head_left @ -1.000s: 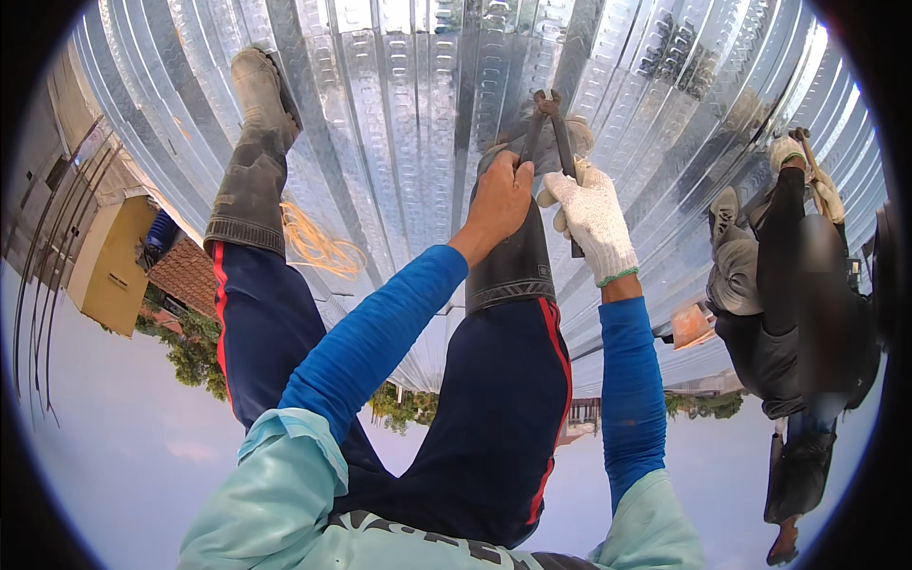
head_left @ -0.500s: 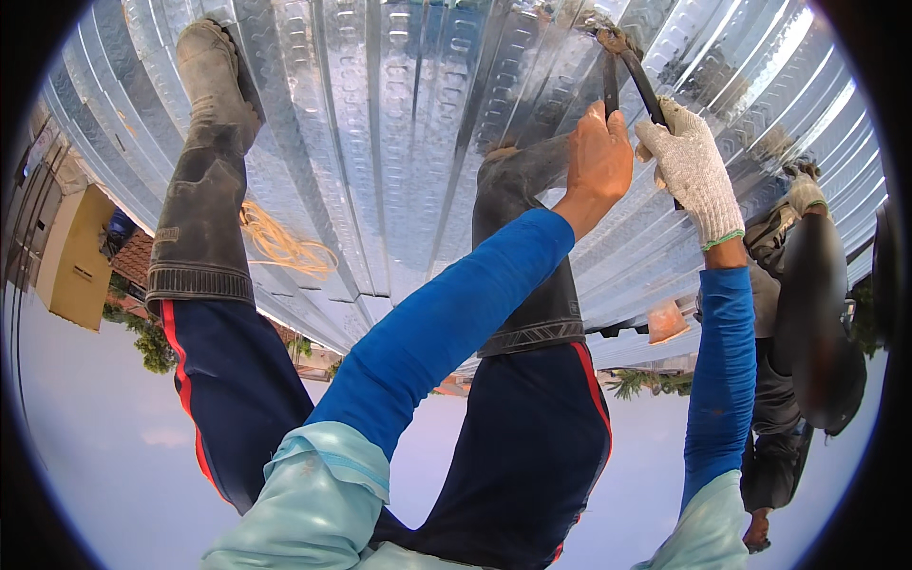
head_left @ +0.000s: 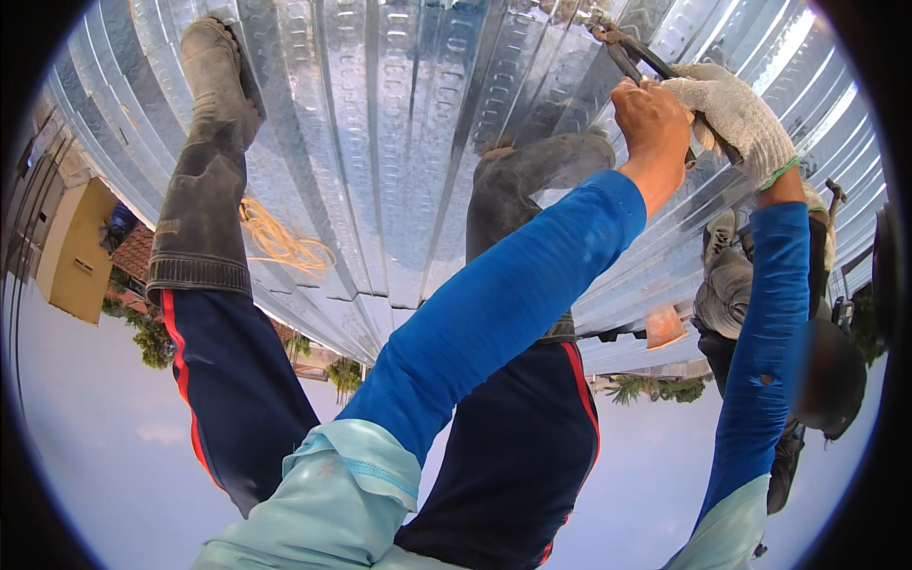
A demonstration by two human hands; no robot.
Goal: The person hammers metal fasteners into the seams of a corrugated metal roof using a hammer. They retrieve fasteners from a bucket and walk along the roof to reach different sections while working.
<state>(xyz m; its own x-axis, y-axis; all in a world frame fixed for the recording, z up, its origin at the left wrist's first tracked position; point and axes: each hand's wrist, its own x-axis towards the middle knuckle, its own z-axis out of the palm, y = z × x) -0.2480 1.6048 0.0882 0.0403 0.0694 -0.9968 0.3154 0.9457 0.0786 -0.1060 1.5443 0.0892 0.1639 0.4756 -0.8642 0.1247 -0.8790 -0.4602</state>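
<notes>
1. On the left side we see a bundle of yellow rope (head_left: 285,245), which is lying in loose loops.
2. To the right of the middle, we notice an orange object (head_left: 665,327); its exact kind we cannot tell.
3. At the right there is a co-worker (head_left: 727,294), partly hidden, with a grey shoe (head_left: 722,231) and dark round headgear (head_left: 841,380).
4. Near this person we find a tool with a dark head (head_left: 835,190).
5. At the far left we observe a yellow building (head_left: 76,252), beside a reddish tiled roof (head_left: 136,256).
6. Green trees (head_left: 152,337) and pale sky (head_left: 85,418) are also visible to us.
</notes>
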